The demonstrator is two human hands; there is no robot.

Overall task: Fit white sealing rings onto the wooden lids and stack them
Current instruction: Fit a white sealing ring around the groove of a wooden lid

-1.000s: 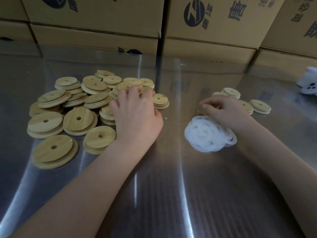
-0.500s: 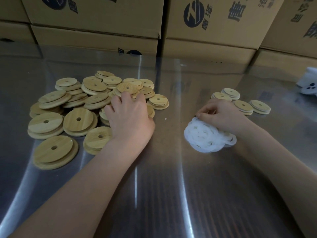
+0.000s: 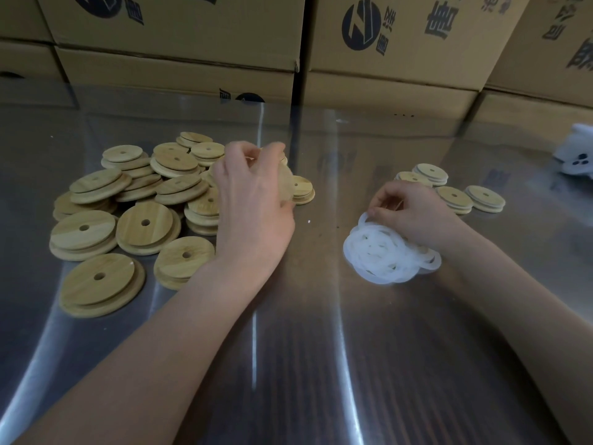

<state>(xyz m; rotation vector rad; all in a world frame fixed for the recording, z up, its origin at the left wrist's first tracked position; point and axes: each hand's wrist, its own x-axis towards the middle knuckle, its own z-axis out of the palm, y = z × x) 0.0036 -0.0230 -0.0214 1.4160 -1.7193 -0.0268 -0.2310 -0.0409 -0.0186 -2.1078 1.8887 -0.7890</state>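
A heap of round wooden lids (image 3: 141,203) with centre holes lies at the left of the steel table. My left hand (image 3: 253,200) is raised over the heap's right edge and grips one wooden lid (image 3: 285,184), tilted on edge and blurred. A pile of white sealing rings (image 3: 385,252) lies right of centre. My right hand (image 3: 414,213) rests at the pile's far side, fingers curled and pinching a ring at the pile's top edge. Several lids (image 3: 455,194) lie flat beyond my right hand.
Cardboard boxes (image 3: 401,43) are stacked along the table's far edge. A white object (image 3: 577,152) sits at the far right. The steel tabletop (image 3: 305,348) is shiny with streaks of reflected light.
My left hand has lifted off the heap with a lid in its fingers. My right hand has slid back onto the ring pile and curled its fingers on a ring.
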